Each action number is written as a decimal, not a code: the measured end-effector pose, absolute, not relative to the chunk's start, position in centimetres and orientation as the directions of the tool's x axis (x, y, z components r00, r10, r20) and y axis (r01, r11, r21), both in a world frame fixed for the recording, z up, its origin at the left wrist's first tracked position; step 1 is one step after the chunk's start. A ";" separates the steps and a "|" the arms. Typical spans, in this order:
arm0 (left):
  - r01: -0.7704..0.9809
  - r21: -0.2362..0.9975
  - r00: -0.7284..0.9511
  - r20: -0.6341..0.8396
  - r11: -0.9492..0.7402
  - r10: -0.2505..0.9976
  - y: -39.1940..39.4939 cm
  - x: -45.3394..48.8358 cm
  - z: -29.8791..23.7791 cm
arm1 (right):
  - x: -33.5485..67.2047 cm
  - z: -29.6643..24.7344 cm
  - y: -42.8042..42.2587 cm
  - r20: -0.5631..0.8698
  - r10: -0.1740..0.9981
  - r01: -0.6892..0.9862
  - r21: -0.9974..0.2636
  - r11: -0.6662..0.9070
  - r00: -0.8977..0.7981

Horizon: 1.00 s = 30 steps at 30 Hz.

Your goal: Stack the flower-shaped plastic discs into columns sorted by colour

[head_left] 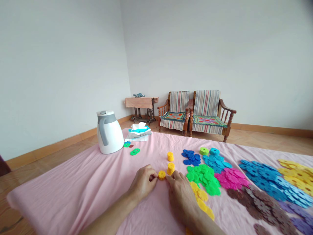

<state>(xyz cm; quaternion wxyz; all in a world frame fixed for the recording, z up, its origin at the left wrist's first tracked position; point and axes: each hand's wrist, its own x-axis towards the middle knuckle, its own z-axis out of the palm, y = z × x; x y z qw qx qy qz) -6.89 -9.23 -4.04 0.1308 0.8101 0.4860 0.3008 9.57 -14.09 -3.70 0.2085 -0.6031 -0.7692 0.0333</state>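
Note:
A short stack of yellow snowflake discs [161,175] stands on the pink cloth between my hands. My left hand [144,180] is at its left side, fingers curled and fingertips against or very near the edge. From the right, my right hand [182,192] reaches the stack's other edge with its index fingertip, the other fingers bent. Just behind stand two more yellow stacks, a nearer one [171,168] and a farther one [170,156]. Loose yellow discs [202,204] lie partly hidden by my right hand and forearm.
Piles of green [204,178], dark blue [191,157], pink [232,178], brown [266,204] and other discs spread to the right. A white kettle [111,135] and a tissue box [140,131] stand at the back left, near several loose green discs [135,151]. Two wooden chairs [207,112] are beyond.

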 end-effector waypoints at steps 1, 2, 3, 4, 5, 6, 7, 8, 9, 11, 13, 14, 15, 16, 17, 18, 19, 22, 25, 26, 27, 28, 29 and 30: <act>0.708 0.503 0.348 0.362 -0.496 0.865 -9.2 -6.9 -4.1 | 9.6 -3.6 -14.2 0.283 0.941 0.910 -0.311 0.272 -0.185; 0.707 0.503 0.350 0.362 -0.497 0.864 -9.2 -6.9 -4.1 | 9.6 -3.4 -14.3 0.286 0.940 0.904 -0.327 0.276 -0.183; 0.706 0.504 0.351 0.360 -0.497 0.864 -9.2 -6.9 -4.1 | 9.6 -3.2 -14.4 0.290 0.940 0.894 -0.350 0.280 -0.181; 0.705 0.507 0.350 0.359 -0.496 0.865 -9.2 -6.9 -4.1 | 9.7 -3.0 -14.5 0.296 0.939 0.882 -0.376 0.284 -0.176; 0.702 0.513 0.345 0.360 -0.493 0.867 -9.2 -7.0 -4.0 | 9.8 -2.7 -14.6 0.305 0.937 0.869 -0.402 0.288 -0.169; 0.700 0.520 0.335 0.366 -0.489 0.868 -9.1 -7.0 -3.9 | 10.1 -2.5 -14.7 0.317 0.935 0.855 -0.429 0.291 -0.159; 0.699 0.524 0.319 0.379 -0.486 0.869 -9.1 -7.1 -3.8 | 10.5 -2.3 -14.9 0.328 0.933 0.841 -0.456 0.291 -0.145; 0.699 0.527 0.297 0.402 -0.484 0.866 -9.1 -7.1 -3.6 | 11.0 -2.1 -15.0 0.339 0.932 0.827 -0.482 0.289 -0.128; 0.699 0.527 0.271 0.432 -0.485 0.860 -9.2 -7.2 -3.3 | 11.7 -2.1 -15.2 0.348 0.931 0.812 -0.508 0.286 -0.110; 0.685 0.527 0.238 0.490 -0.502 0.839 -9.5 -7.1 -2.7 | 13.5 -2.3 -15.6 0.344 0.936 0.789 -0.553 0.266 -0.075; 0.633 0.545 0.268 0.512 -0.549 0.816 -10.0 -6.8 -2.1 | 15.7 -2.8 -16.2 0.349 0.936 0.788 -0.561 0.254 -0.053; 0.589 0.561 0.317 0.502 -0.582 0.804 -10.4 -6.5 -1.9 | 16.8 -3.2 -16.5 0.359 0.933 0.798 -0.550 0.247 -0.042; 0.537 0.576 0.386 0.482 -0.616 0.787 -10.8 -6.1 -1.7 | 17.9 -3.5 -16.8 0.371 0.928 0.808 -0.537 0.241 -0.031; 0.485 0.588 0.462 0.455 -0.647 0.761 -11.3 -5.7 -1.6 | 18.8 -3.9 -17.1 0.382 0.924 0.816 -0.530 0.232 -0.014; 0.438 0.597 0.540 0.423 -0.672 0.728 -11.8 -5.3 -1.5 | 19.7 -4.2 -17.4 0.389 0.921 0.825 -0.519 0.225 -0.006; 0.404 0.601 0.610 0.384 -0.689 0.693 -12.3 -4.8 -1.4 | 20.4 -4.5 -17.7 0.408 0.913 0.832 -0.508 0.223 0.004; 0.386 0.605 0.665 0.341 -0.696 0.665 -12.8 -4.3 -1.3 | 21.0 -4.8 -17.9 0.428 0.904 0.839 -0.498 0.219 0.018; 0.407 0.602 0.747 0.213 -0.687 0.630 -14.2 -2.9 -0.9 | 22.0 -5.4 -17.9 0.488 0.871 0.856 -0.475 0.205 0.062; 0.486 0.564 0.741 0.138 -0.668 0.657 -14.9 -1.9 -0.5 | 22.4 -5.8 -17.6 0.500 0.862 0.854 -0.480 0.202 0.077; 0.514 0.545 0.731 0.126 -0.663 0.671 -15.0 -1.7 -0.5 | 22.4 -5.9 -17.5 0.492 0.867 0.851 -0.485 0.201 0.075; 0.539 0.527 0.719 0.118 -0.657 0.685 -14.9 -1.5 -0.4 | 22.5 -6.0 -17.4 0.480 0.874 0.849 -0.489 0.199 0.071; 0.559 0.515 0.708 0.111 -0.650 0.697 -14.8 -1.4 -0.4 | 22.5 -6.0 -17.3 0.466 0.882 0.848 -0.493 0.196 0.067; 0.573 0.511 0.699 0.102 -0.641 0.707 -14.7 -1.3 -0.4 | 22.5 -6.0 -17.3 0.454 0.889 0.846 -0.496 0.195 0.062; 0.582 0.515 0.692 0.092 -0.629 0.716 -14.5 -1.2 -0.4 | 22.5 -6.0 -17.3 0.443 0.895 0.845 -0.498 0.195 0.055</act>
